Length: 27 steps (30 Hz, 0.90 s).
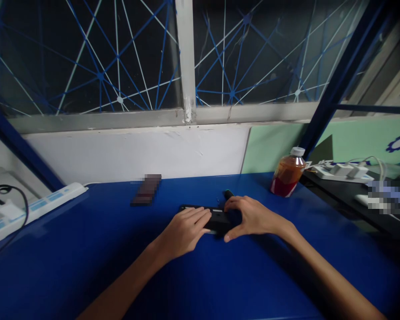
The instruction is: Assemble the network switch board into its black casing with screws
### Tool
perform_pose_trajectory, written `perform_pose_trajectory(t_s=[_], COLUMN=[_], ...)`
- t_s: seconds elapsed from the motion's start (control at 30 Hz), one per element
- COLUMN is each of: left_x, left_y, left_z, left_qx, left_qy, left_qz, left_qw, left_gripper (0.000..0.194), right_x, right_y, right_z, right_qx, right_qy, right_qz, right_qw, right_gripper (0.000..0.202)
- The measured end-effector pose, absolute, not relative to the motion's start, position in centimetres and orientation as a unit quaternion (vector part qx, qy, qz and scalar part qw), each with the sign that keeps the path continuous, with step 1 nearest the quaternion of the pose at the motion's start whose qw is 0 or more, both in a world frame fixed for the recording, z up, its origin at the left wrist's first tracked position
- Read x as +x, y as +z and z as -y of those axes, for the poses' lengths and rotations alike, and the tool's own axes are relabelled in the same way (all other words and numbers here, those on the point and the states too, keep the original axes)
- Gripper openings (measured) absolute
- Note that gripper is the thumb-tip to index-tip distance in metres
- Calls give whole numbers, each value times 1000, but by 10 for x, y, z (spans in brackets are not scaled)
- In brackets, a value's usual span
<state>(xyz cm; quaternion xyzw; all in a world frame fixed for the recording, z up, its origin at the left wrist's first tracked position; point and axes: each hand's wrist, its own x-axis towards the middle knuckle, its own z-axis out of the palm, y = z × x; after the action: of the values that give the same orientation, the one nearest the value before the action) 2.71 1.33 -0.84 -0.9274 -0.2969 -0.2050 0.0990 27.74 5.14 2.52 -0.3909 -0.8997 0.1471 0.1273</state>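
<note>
A flat black rectangular device (220, 218) lies on the blue table in front of me; its exact kind I cannot tell. My left hand (190, 226) covers its left part, fingers together over the top and thumb along the near edge. At its right end is my right hand (248, 217), thumb spread away from curled fingers, the fingertips at the far corner. Just behind those fingers shows a short dark object with a greenish end (228, 194). Several tiny dark bits (217, 200) lie beside it.
A pixelated dark slab (146, 190) lies at the back left. On the left edge is a white power strip (36, 209) with a black cable. A bottle of amber drink (288, 173) stands back right, before a blue frame post (326, 102). Another strip (343, 172) sits beyond.
</note>
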Motion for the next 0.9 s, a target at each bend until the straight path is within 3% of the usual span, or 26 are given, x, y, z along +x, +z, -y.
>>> perform_pose_trajectory(t_s=[0.33,0.63,0.9], left_x=[14,-21,-41], left_y=[0,28,26], left_z=[-18,-30,-35], left_qx=[-915,-885,-865], left_qy=[-255,-120,-74], left_qz=[311,443,476], left_qw=[8,-81,-139], left_gripper=[37,65,70], right_x=[274,276,272], right_y=[26,25,29], right_z=[-50,-50,-47], right_qx=[-383,-384,-381], right_qy=[154,151,145], right_qz=[901,902,904], right_qw=[131,128,127], right_gripper=[75,80,72])
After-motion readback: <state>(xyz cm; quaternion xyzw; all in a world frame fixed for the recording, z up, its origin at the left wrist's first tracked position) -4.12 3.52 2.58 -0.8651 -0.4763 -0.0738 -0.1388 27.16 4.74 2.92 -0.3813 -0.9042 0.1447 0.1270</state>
